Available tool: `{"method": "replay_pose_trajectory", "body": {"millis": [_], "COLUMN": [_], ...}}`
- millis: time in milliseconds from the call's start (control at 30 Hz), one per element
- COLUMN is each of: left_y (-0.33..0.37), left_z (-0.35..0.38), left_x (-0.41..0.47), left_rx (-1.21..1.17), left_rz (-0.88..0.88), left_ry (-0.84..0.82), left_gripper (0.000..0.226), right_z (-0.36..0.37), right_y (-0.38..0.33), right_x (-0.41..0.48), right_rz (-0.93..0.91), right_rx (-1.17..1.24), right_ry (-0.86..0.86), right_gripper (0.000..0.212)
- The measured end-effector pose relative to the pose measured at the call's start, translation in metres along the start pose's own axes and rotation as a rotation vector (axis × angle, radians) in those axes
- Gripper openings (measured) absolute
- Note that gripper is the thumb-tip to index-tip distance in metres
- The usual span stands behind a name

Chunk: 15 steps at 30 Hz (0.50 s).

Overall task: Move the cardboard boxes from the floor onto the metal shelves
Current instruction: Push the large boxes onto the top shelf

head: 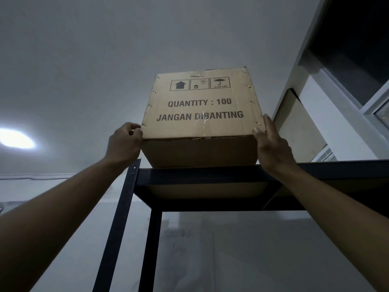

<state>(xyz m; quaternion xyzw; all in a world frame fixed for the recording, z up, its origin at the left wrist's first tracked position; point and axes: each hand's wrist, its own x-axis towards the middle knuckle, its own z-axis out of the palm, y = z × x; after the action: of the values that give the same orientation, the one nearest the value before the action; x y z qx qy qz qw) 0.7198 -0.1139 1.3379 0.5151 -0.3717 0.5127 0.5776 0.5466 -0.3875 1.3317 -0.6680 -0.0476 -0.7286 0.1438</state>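
Head view: the camera looks steeply up at the top level of the metal shelf [210, 175], a dark frame with a slotted upright post [124, 207] on its left corner. A cardboard box [200, 106], printed "QUANTITY : 100" and "JANGAN DIBANTING", sits at the front rim of that top level. Its printed face is turned to the person, and its underside shows above the rim. Judging by that, the box seems to be only partly on the shelf, with its front part overhanging toward the person.

The left grip [124, 142] has its fingers curled round the lower left corner of the box and is grasping it there. The right grip [271, 142] lies flat against the right side of the box, fingers straight and pointing up, thumb touching the edge of the printed face. It is pressing the side, not clenched round anything.

As for progress, this box is off the floor and already borne at least in part by the shelf, so the lift looks done. What seems left for it is a push back until its base lies fully on the shelf, and then letting go.

Just to the right of the box there is a tan slab [294, 127] that may be another carton, but it cannot be told for sure. The floor is out of view, so the number of boxes still waiting cannot be judged. A ceiling light [15, 140] glows at the left and a window [357, 60] stands at the upper right
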Motion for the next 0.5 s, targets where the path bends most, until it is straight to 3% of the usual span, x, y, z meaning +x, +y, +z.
{"method": "replay_pose_trajectory", "body": {"millis": [233, 500], "left_y": [-0.034, -0.054], "left_z": [-0.004, 0.002], "left_x": [-0.008, -0.008], "left_rx": [0.197, 0.287], "left_rz": [-0.017, 0.016], "left_ry": [-0.023, -0.086], "left_gripper": [0.03, 0.034], "right_z": [0.022, 0.042], "right_y": [-0.004, 0.022], "right_x": [-0.006, -0.001], "right_rz": [-0.072, 0.023], "right_rx": [-0.031, -0.1], "right_ry": [-0.068, -0.145], "right_gripper": [0.052, 0.048]}}
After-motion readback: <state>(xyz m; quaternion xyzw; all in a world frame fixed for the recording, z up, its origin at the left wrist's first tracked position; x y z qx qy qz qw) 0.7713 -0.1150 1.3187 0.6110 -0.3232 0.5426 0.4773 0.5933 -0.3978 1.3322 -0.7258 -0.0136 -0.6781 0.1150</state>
